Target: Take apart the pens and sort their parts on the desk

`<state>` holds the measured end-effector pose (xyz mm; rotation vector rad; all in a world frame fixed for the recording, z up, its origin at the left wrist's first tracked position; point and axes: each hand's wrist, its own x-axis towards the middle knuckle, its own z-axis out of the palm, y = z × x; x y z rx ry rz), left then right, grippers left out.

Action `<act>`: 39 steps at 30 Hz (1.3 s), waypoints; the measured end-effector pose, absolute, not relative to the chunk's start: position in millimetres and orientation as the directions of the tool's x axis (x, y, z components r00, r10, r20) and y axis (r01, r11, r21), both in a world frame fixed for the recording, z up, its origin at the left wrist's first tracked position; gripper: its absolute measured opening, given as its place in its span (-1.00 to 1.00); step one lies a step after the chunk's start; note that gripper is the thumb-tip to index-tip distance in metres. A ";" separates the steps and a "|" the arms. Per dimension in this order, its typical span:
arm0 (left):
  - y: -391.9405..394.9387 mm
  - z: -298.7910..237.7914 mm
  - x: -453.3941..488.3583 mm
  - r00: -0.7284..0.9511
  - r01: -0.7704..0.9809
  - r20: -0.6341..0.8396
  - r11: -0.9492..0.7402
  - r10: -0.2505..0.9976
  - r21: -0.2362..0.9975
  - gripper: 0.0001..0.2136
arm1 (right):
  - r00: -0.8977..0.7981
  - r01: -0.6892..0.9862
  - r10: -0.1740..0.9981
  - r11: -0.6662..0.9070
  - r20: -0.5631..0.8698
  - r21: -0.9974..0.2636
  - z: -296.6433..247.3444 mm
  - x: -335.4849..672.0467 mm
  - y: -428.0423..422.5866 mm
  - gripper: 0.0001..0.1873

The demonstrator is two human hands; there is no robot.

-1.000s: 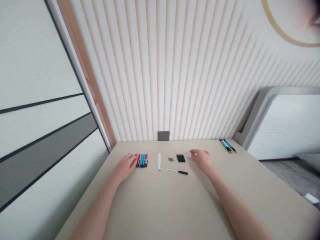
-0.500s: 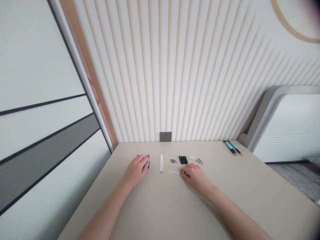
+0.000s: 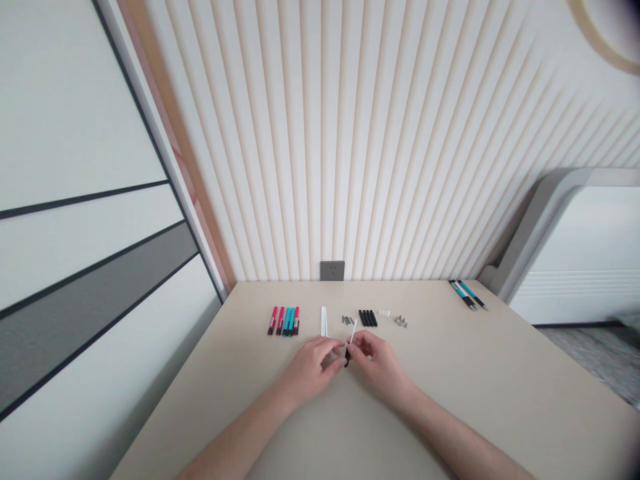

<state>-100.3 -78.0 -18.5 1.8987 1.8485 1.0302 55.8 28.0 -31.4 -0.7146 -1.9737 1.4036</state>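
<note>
My right hand is closed on a thin white refill with a black end, lifted just above the beige table and pointing up and away. My left hand is closed in a pinch right beside it, fingertips at the refill's black end; whether it holds a small part I cannot make out. Behind the hands lie a row of red and teal pen barrels, white tubes, small grey springs, black grips, clear caps and metal tips.
Two assembled teal and black pens lie at the table's far right corner. A grey wall socket sits in the slatted wall behind the table. A white and grey bed end stands at the right.
My right hand came back from the clear caps, took the white refill off the table and lifted it. My left hand left the coloured barrels and moved right to meet it.
</note>
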 end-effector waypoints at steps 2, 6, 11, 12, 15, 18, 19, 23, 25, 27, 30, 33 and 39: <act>-77.1 -20.7 -98.0 -0.102 0.716 0.270 -0.118 0.958 0.688 -0.80 | -0.700 0.009 0.697 0.224 0.153 -0.975 -32.1 51.8 21.6 -0.74; -74.6 -22.6 -97.4 -0.142 0.681 0.229 -0.073 0.963 0.728 -0.87 | -0.722 -0.024 0.667 0.237 0.181 -0.971 -29.1 51.0 17.2 -0.71; -73.5 -22.9 -100.3 -0.120 0.678 0.223 -0.084 0.967 0.730 -0.86 | -0.648 -0.012 0.722 0.309 0.242 -0.951 -22.7 54.8 22.3 -0.66; -73.6 -23.0 -100.7 -0.119 0.685 0.221 -0.080 0.968 0.724 -0.85 | -0.628 -0.028 0.739 0.292 0.244 -0.956 -20.8 55.6 23.8 -0.65; -74.1 -22.7 -101.4 -0.121 0.720 0.216 -0.064 0.969 0.691 -0.83 | -0.584 -0.104 0.783 0.190 0.214 -0.976 -15.1 57.7 28.8 -0.59; -75.0 -21.3 -103.4 -0.134 0.769 0.242 -0.054 0.961 0.637 -0.83 | -0.552 -0.130 0.816 0.120 0.173 -0.984 -14.3 58.7 34.9 -0.52; -75.4 -20.8 -104.7 -0.146 0.787 0.261 -0.048 0.954 0.615 -0.82 | -0.547 -0.125 0.822 0.111 0.162 -0.986 -15.7 58.6 36.9 -0.51; -77.3 -18.4 -111.8 -0.214 0.817 0.323 -0.012 0.922 0.576 -0.79 | -0.565 -0.080 0.817 0.082 0.113 -0.993 -24.8 56.5 42.0 -0.48; -78.0 -17.0 -113.9 -0.224 0.801 0.320 -0.013 0.921 0.598 -0.74 | -0.572 -0.068 0.815 0.065 0.092 -0.996 -27.1 55.4 41.6 -0.50; -78.5 -15.7 -113.7 -0.192 0.785 0.317 -0.048 0.929 0.618 -0.70 | -0.583 -0.069 0.808 0.052 0.083 -0.996 -26.8 54.8 39.6 -0.51; -79.1 -13.9 -109.2 -0.123 0.787 0.326 -0.108 0.937 0.607 -0.72 | -0.611 -0.074 0.787 0.048 0.084 -0.996 -24.4 54.6 35.8 -0.54; -79.5 -12.7 -102.9 -0.102 0.795 0.323 -0.118 0.941 0.596 -0.78 | -0.634 -0.084 0.768 0.046 0.089 -0.995 -24.4 53.0 32.0 -0.55; -76.2 -15.1 -100.2 -0.059 0.827 0.261 -0.099 0.963 0.553 -0.71 | -0.663 -0.131 0.742 0.022 0.104 -0.991 -29.5 44.7 23.6 -0.57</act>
